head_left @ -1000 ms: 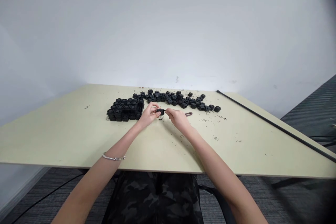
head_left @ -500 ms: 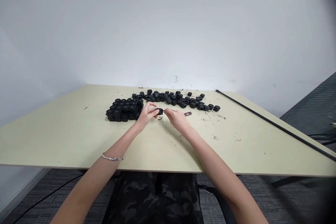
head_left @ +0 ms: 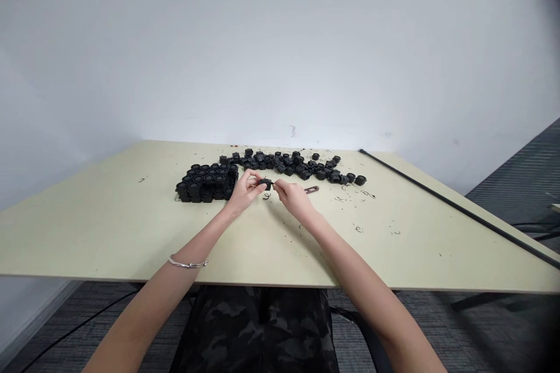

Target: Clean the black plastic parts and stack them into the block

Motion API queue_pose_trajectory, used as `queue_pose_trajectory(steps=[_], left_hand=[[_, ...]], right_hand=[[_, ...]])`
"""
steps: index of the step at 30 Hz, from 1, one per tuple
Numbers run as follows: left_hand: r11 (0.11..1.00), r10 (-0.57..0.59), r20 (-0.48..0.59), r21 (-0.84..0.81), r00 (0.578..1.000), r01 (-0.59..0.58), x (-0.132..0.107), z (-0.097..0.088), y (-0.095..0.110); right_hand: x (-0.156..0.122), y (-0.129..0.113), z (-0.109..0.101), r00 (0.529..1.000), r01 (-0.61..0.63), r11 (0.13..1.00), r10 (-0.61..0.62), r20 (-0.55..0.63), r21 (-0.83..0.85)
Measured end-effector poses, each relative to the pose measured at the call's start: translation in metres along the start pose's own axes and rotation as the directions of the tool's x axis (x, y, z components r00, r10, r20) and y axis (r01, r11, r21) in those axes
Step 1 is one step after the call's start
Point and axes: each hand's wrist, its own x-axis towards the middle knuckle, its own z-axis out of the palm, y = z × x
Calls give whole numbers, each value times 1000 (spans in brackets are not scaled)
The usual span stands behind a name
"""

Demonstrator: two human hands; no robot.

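Note:
My left hand [head_left: 245, 191] pinches a small black plastic part [head_left: 265, 184] between thumb and fingers, a little above the table. My right hand [head_left: 294, 197] is closed beside it, with a thin dark tip showing at its fingertips against the part's right side. Out past the back of that hand sticks the brown, slotted end of a slim tool [head_left: 312, 189]; the hand hides its middle. Left of my hands stands a stacked block of similar black parts [head_left: 205, 180] with round tops. Behind them lies a loose heap of black parts [head_left: 284, 163].
Black curled shavings [head_left: 359, 229] are scattered over the pale table [head_left: 131, 233], mostly on the right. A long black rod [head_left: 437, 197] lies slantwise along the right side. The wall [head_left: 280, 58] rises behind the table's back edge.
The black part has turned slightly in my left hand and shows a broader face. Both hands keep nearly the same place. The view has shifted a trifle.

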Motion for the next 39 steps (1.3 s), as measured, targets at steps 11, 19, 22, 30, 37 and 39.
queue_pose_trajectory(steps=[11,19,22,30,37,39], left_hand=[[998,51,-6,33,999,-51,1,-1,-7],[986,112,8,123,994,-112,2,-2,-8],[982,119,13,143,993,-120,1,-2,-7],[930,191,43,311,981,-195,-1,-4,-5],[816,324,71,483,943,-317,-1,-8,-11],[788,357,81,509,931,-346,-1,-10,-11]], right_hand=[[0,-4,-1,999,-37,986,35,15,164],[2,-2,-1,995,-91,958,75,66,273],[2,-2,-1,991,-120,944,96,92,308],[2,-3,0,971,-223,879,163,174,422],[3,-3,4,948,-310,735,188,257,603],[2,-3,5,938,-339,638,173,301,692]])
